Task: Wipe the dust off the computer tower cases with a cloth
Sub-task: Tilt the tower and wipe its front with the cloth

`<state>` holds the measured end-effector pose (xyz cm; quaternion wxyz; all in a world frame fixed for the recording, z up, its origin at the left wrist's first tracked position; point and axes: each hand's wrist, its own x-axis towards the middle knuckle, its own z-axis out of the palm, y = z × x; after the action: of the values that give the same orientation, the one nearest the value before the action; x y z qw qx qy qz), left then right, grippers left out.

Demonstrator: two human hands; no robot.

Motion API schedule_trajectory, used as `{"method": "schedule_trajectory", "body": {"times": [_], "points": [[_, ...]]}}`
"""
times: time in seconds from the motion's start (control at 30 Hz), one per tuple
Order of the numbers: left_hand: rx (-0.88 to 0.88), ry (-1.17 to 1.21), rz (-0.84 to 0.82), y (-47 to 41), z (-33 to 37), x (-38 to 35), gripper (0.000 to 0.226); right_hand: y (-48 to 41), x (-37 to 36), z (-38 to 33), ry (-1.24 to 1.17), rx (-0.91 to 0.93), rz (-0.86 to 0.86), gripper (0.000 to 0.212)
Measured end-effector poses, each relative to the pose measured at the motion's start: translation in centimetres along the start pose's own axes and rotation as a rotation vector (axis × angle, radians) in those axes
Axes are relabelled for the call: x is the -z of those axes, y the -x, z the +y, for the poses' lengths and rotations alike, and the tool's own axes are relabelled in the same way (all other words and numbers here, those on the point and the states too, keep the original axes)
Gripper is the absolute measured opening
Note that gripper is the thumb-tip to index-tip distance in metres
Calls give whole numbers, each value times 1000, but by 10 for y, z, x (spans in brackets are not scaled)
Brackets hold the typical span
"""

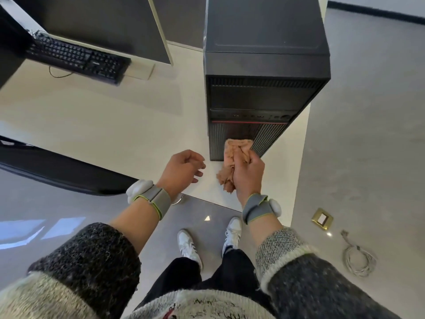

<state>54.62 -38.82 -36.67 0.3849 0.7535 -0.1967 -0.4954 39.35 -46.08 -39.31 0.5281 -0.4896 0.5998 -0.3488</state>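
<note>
A black keyboard [78, 58] lies far left on the pale, glossy worktop [115, 125]; its small logo is too blurred to read. The left hand [181, 169] hovers over the worktop's near edge, fingers loosely curled and holding nothing. Just beside it, the right hand [249, 173] grips a crumpled peach cloth [238, 148] against the ribbed lower front of the upright black computer tower case [264, 65], below its red stripe. A brass floor plate [322, 219] and a coiled white cable [358, 259] lie on the grey floor, far right.
</note>
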Motion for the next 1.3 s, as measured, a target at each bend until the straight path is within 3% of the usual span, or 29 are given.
{"method": "schedule_trajectory", "body": {"times": [0.17,0.37,0.43,0.5,0.67,0.93,1.03,1.13,1.3], "points": [[52,-23,54,2,-15,17,14,-42,-27,103,143,-150,-48,23],[83,-40,73,7,-26,21,12,-41,-23,66,282,-391,-3,30],[84,-44,70,7,-29,21,12,-35,-21,52,241,-446,13,28],[79,-42,60,6,-28,19,12,-23,-18,36,52,-464,5,27],[40,-18,-3,5,-16,7,13,1,-14,-24,-264,-239,-87,34],[-19,18,-49,1,-3,3,15,28,6,-101,-274,328,-121,27],[-7,27,-16,3,-7,9,18,32,-4,-86,-246,312,-120,24],[29,23,17,4,-15,19,12,26,-25,-41,-168,174,-33,29],[77,2,54,3,-30,37,11,10,-53,14,-102,7,-1,17]]}}
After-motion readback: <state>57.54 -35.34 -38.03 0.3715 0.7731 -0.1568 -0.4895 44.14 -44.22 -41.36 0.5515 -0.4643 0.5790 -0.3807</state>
